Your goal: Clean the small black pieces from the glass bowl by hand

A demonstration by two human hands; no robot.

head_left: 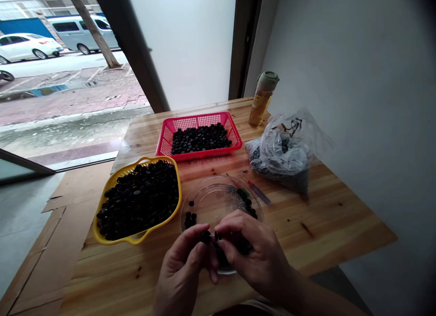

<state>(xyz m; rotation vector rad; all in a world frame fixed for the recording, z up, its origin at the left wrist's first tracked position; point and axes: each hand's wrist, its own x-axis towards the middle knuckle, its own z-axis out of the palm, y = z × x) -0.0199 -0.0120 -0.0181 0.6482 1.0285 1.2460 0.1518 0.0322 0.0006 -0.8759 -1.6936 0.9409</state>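
My left hand [189,260] pinches a small round black part [205,236] between thumb and fingertips. Close against it, my right hand [250,245] grips another small black piece [218,236], whose exact kind I cannot make out. Both hands are over the near side of a clear round plastic tray [190,189]. Loose black parts [190,219] lie in its left side, and more [250,207] sit along its right side. A heap of thin silvery pins or wires [235,197] rests in the tray behind my right hand. My hands cover part of the tray's contents.
A yellow basket [180,189] full of black ring-like parts stands left; a red basket [235,130] of black round pieces is behind. Right are a screwdriver [260,193], a plastic bag [286,152] of dark parts and a bottle [261,102]. A wall borders the wooden table [327,216].
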